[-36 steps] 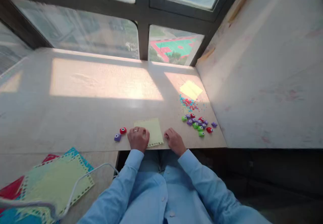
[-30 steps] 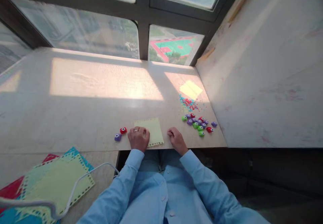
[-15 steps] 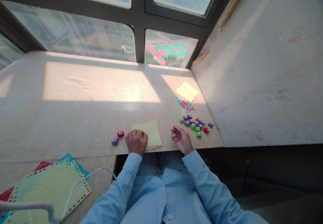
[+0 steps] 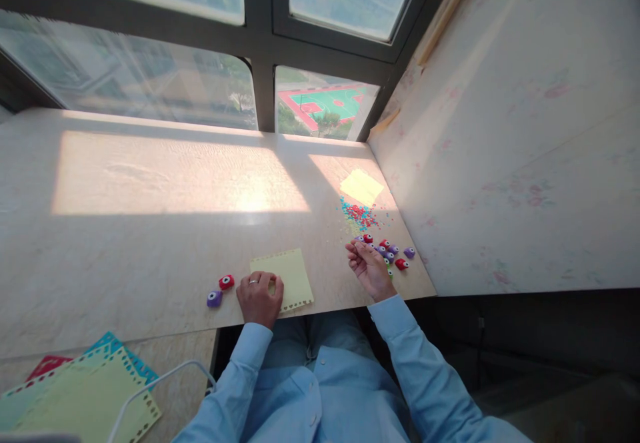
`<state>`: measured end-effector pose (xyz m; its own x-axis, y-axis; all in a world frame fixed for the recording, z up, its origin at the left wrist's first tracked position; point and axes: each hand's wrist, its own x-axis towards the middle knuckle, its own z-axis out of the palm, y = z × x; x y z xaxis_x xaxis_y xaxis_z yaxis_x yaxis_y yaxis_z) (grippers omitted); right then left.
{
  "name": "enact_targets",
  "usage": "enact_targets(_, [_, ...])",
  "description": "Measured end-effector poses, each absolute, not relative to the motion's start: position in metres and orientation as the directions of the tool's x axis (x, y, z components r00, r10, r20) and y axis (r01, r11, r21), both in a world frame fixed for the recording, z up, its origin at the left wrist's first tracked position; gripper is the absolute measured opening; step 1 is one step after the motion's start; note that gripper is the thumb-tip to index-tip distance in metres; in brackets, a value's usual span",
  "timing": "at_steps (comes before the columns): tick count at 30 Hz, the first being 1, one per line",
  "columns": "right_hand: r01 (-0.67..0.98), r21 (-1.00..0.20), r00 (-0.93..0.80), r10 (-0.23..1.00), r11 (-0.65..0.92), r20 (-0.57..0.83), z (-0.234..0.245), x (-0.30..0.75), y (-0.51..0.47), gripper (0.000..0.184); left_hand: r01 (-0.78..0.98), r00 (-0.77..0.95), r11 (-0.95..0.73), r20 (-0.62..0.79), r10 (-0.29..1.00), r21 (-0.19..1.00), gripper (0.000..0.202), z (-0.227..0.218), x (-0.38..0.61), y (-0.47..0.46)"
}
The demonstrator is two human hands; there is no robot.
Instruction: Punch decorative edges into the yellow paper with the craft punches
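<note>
My left hand (image 4: pixel 261 298), a ring on one finger, lies curled over the left edge of a pale yellow sheet of paper (image 4: pixel 289 274). Its fingers are closed, and whatever is beneath them is hidden. Small punched holes run along the sheet's front and back edges. To the left of this hand are a red craft punch (image 4: pixel 227 282) and a purple craft punch (image 4: pixel 215 298). My right hand (image 4: pixel 369 270) hovers at the left of a group of craft punches, covering some of them. Its thumb and fingers are pinched together; anything in them is too small to make out.
Red, purple and green punches (image 4: pixel 401 264) cluster at the right, near the wall (image 4: pixel 500 163). Behind them lie scattered red and blue paper bits (image 4: pixel 361 214) and yellow paper (image 4: pixel 361 186). Punched coloured sheets (image 4: pixel 85 396) and a white cable (image 4: pixel 165 375) are at lower left.
My right hand has moved right and forward, from beside the punches to over their left side. My left hand stays on the sheet. The view has shifted slightly.
</note>
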<state>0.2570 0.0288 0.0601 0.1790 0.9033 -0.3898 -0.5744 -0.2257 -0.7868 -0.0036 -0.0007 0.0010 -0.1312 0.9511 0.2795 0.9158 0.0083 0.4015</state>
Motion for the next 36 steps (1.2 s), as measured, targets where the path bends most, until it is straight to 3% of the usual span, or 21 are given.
enact_targets(7, [-0.420, -0.893, 0.279, 0.914, -0.159, -0.294, 0.082, 0.289, 0.073, 0.029, 0.917, -0.111, -0.023, 0.311, 0.944, 0.397, 0.017, 0.001, -0.006, -0.001])
enact_targets(12, [-0.212, -0.961, 0.387, 0.888, -0.177, -0.249, 0.086, 0.305, 0.103, 0.034, 0.914, -0.105, -0.022, 0.288, 0.952, 0.405, 0.018, 0.002, -0.007, -0.001])
enact_targets(20, [0.134, -0.959, 0.483, 0.862, -0.249, -0.156, 0.077, 0.324, 0.118, 0.037, 0.928, -0.088, -0.007, 0.236, 0.968, 0.373, 0.019, 0.004, -0.006, 0.001])
enact_targets(27, [0.198, -0.944, 0.474, 0.869, -0.263, -0.142, 0.071, 0.328, 0.120, 0.053, 0.942, -0.063, -0.025, 0.248, 0.967, 0.335, 0.018, 0.004, -0.004, 0.002])
enact_targets(36, [0.268, -0.939, 0.513, 0.857, -0.216, -0.050, 0.082, 0.330, 0.114, 0.045, 0.943, -0.074, -0.024, 0.281, 0.957, 0.331, 0.018, 0.003, -0.004, 0.003])
